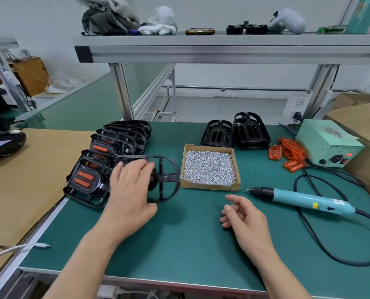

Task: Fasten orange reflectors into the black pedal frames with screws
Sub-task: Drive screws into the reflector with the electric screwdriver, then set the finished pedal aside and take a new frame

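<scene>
My left hand lies over a black pedal frame, fingers across its top and thumb at its near rim, holding it beside a row of black pedals with orange reflectors fitted at the mat's left edge. My right hand hovers over the green mat, fingers loosely curled, holding nothing. A cardboard box full of small silver screws sits in the middle. Loose orange reflectors lie at the right. Two bare black frames stand behind the box. A teal electric screwdriver lies right of my right hand.
A pale green power supply stands at the far right with black cables looping over the mat. Brown cardboard covers the bench to the left. An aluminium shelf spans overhead. A white cable lies at the near left.
</scene>
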The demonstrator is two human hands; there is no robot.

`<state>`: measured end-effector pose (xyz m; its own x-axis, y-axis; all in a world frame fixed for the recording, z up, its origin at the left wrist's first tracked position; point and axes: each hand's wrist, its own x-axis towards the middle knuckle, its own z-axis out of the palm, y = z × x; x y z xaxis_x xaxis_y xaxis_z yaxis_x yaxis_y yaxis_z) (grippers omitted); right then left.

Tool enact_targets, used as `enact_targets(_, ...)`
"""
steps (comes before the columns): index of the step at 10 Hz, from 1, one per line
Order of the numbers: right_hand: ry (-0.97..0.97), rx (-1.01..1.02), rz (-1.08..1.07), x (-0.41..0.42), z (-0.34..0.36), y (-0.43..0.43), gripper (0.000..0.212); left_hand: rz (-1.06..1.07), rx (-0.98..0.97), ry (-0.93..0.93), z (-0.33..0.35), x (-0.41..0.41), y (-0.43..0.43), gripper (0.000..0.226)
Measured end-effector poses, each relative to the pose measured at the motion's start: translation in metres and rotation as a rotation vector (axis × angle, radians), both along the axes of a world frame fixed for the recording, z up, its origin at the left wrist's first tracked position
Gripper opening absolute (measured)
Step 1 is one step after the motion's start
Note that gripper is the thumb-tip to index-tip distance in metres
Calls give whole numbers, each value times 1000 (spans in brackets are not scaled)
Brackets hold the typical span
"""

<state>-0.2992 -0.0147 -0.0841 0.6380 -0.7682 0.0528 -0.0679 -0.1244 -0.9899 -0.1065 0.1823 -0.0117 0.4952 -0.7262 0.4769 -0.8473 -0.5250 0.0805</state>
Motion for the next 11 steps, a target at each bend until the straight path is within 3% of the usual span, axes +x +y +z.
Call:
enact_targets(2,13,-9,16,0,0,-1,24,70,-21,-63,7,18,40,88)
enact_targets(8,40,-13,9,0,1,0,27,415,238,237,-36,60,103,102)
enact_targets(9,45,-18,13,0,1,1,27,426,202,287,-37,63,103,106)
enact_targets(11,48,-20,20,-1,1,1,28,429,132,195,-50,55,98,108)
